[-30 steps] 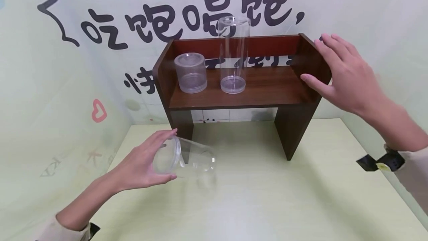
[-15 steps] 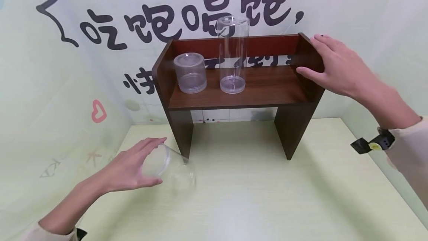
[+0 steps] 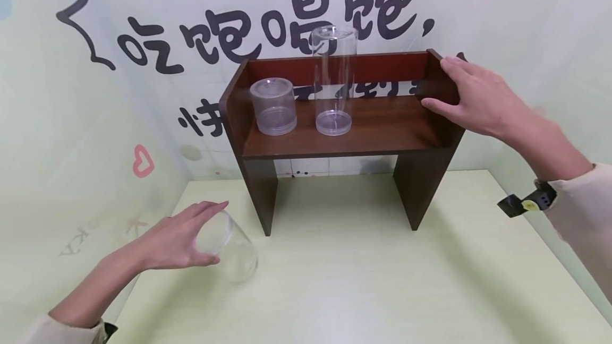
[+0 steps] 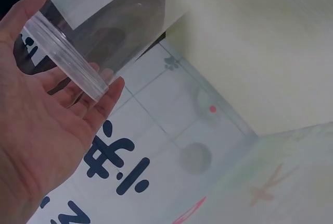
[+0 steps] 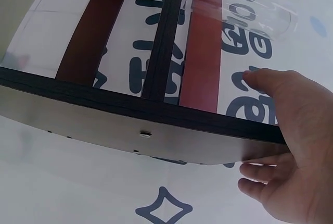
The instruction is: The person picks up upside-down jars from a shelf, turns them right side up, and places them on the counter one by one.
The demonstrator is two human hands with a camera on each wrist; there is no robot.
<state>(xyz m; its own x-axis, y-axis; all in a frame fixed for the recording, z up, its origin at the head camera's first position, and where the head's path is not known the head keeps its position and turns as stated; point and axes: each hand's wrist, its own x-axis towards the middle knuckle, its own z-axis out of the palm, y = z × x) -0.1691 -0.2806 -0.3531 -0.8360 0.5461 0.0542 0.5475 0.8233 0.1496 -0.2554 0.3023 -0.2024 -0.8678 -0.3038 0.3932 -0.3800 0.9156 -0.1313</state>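
1. Backdrop (image 3: pixel 483 20): pale sheet, big dk Chinese lettering.
2. Bench (image 3: pixel 363 291): pale yellow-green, runs back to foot of backdrop.
3. Shelf unit (image 3: pixel 392 126): dk brown, 1 board betw 2 side panels, reddish rail at rear; stands on bench.
4. R hand (image 3: pixel 487 97): forearm enters from right edge, angled up & fwd. Hand at upper part of shelf unit's right panel, back of hand twd head cam. Fingers bent along outer face, thumb set apart on inner side, panel edge betw them. Can't tell how hard it presses.
5. L hand (image 3: pixel 179 240): forearm slants up from lower left, wrist approx str., hand over bench, well apart from R hand. Fingers & thumb spread in wide C, gripping ridged end of held jar (image 3: pixel 234 251); L wrist view has fingers curled round one side, thumb opp.
6. Tall jar (image 3: pixel 334 84): clear, upright approx mid-board, top above rail.
7. Held jar: clear, tilted, far end pointing down-right, near shelf unit's left leg, not touching it. Can't tell if far end contacts bench.
8. Short jar (image 3: pixel 273 108): clear, upright on board betw left panel & tall jar, apart from tall jar.
9. Strap (image 3: pixel 526 201): dk w/ yellow patch, at R wrist.
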